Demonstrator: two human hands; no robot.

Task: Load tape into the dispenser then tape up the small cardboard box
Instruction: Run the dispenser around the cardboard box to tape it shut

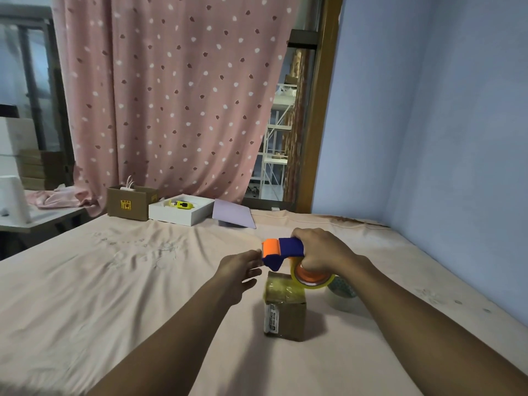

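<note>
Tape roll (313,277) is sitting loaded in dispenser (281,250); right hand (321,251) is wrapping it above the box (284,307) (top already glossy w/ tape), left hand (238,270) fingers loosely spread, reaching for its nose.

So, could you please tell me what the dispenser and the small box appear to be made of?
The dispenser looks like moulded plastic: solid matte blue and orange. The small box looks like plain brown cardboard, its top glossy with clear tape and a white label on its side.
</note>
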